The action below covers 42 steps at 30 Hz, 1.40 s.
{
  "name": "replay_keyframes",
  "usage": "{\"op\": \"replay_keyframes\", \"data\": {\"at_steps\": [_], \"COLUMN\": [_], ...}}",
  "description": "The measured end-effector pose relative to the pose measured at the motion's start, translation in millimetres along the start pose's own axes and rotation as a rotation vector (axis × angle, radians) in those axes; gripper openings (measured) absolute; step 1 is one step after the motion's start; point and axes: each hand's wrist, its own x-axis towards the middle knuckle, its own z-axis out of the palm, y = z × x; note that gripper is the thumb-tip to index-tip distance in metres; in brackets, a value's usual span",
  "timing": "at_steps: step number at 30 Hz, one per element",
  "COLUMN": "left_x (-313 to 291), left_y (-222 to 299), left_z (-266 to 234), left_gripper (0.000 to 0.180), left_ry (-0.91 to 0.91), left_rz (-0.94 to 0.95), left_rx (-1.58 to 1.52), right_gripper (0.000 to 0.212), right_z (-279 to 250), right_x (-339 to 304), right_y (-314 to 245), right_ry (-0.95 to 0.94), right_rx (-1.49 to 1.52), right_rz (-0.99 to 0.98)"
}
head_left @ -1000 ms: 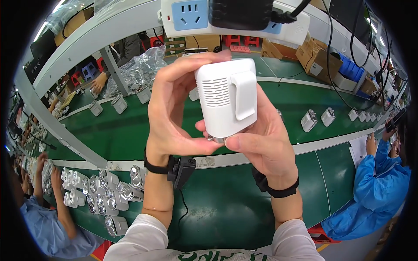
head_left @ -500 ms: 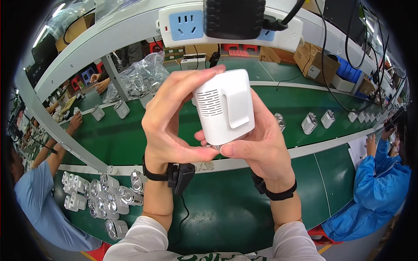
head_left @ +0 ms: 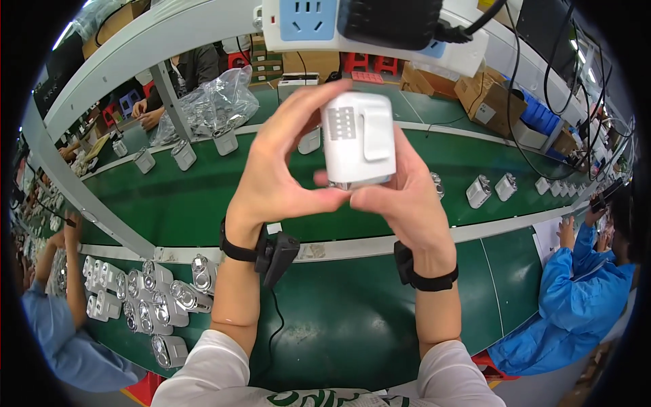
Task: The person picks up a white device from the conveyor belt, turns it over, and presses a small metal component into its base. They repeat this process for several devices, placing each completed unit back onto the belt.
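Held up in front of me over the green belt is a small white plastic device (head_left: pixel 347 157) with a vent grille and a raised clip on the side facing me. My left hand (head_left: pixel 274 166) grips its left side, with the fingers over its top and the thumb at its lower edge. My right hand (head_left: pixel 410 197) holds it from the right, its thumb under the bottom edge beside the left thumb. The device is slightly blurred. Its far side and some of my fingers are hidden. Black straps circle both wrists.
Several white devices with shiny fronts (head_left: pixel 169 308) are grouped at left on the green bench. More devices (head_left: pixel 479 192) stand along the green belt (head_left: pixel 271 220). A power strip (head_left: pixel 271 30) with a black adapter (head_left: pixel 386 20) hangs above. Co-workers sit at left and right.
The device and both hands sit higher in the picture, and the device has turned slightly, still in my grip. The view has shifted. At left, a co-worker's hand has drawn back from the belt.
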Motion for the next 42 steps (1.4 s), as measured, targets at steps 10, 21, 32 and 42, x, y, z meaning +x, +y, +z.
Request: {"op": "replay_keyframes", "data": {"at_steps": [10, 21, 32, 42], "left_x": [-27, -32, -16, -27], "left_y": [-130, -221, -282, -319], "left_z": [90, 167, 145, 101], "left_gripper": [0.064, 0.06, 0.045, 0.044], "left_ry": [-0.392, -0.567, 0.097, 0.074], "left_rz": [-0.916, -1.169, -0.485, -0.685], "left_rx": [-0.074, -0.133, 0.967, 0.785], "right_gripper": [0.088, 0.069, 0.063, 0.058], "right_z": [-92, -162, -179, -183], "right_x": [-24, -37, -37, -25], "right_y": [-39, -51, -58, -46], "right_ry": [0.255, 0.606, 0.572, 0.512], "right_rx": [-1.435, -1.461, -1.453, -1.433], "right_rz": [-0.104, 0.117, 0.051, -0.022]}}
